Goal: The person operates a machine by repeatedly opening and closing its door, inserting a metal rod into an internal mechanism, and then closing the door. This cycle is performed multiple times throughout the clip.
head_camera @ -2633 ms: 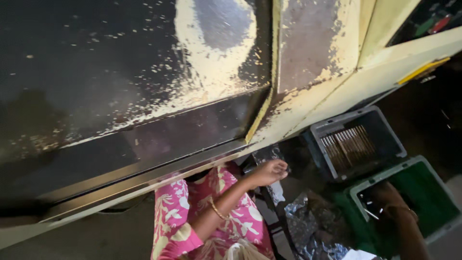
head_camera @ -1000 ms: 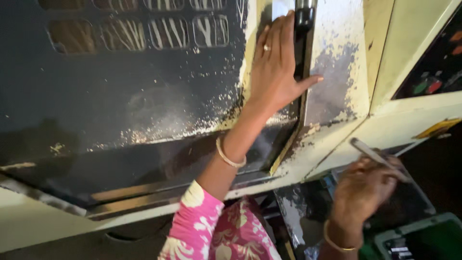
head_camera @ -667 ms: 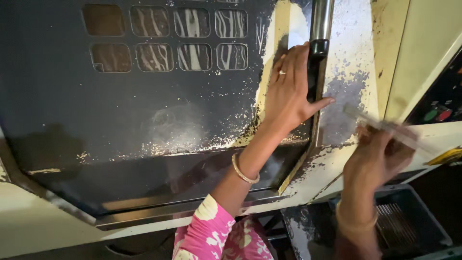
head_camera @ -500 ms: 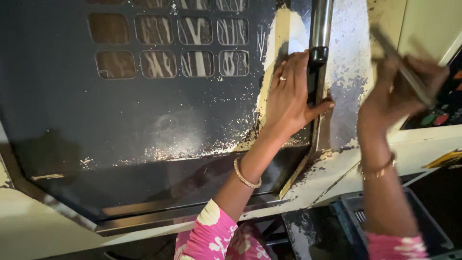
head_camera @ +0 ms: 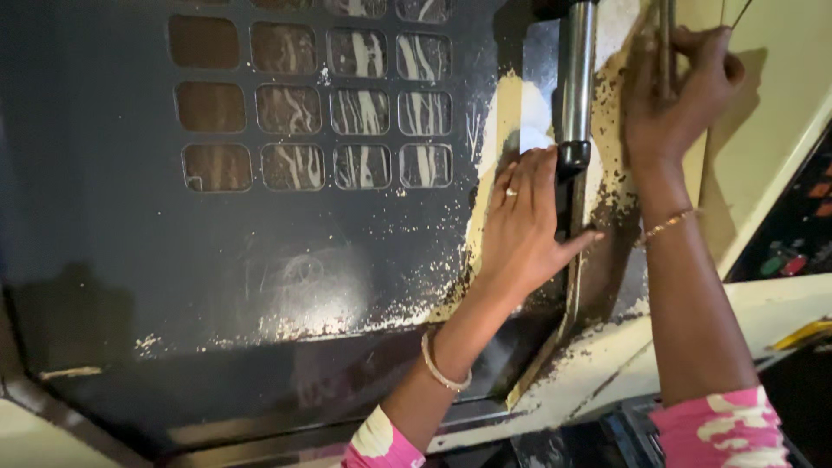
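Observation:
My left hand [head_camera: 527,227] lies flat with fingers apart on the dark machine door [head_camera: 260,260], right beside its shiny metal handle [head_camera: 575,87]; a ring is on one finger and a bangle on the wrist. My right hand [head_camera: 672,91] is raised against the worn cream panel [head_camera: 771,130] to the right of the handle. It is closed around a thin metal rod-like tool [head_camera: 666,39] that points upward out of the frame.
The dark door has a grid of small windows [head_camera: 312,113] near the top and flaking paint along its right edge. A control panel with coloured buttons [head_camera: 793,251] sits at the right. A cream ledge [head_camera: 763,321] runs below.
My right hand rose from low at the right, carrying the thin tool, up to the cream panel beside the handle. My left hand stayed pressed on the door.

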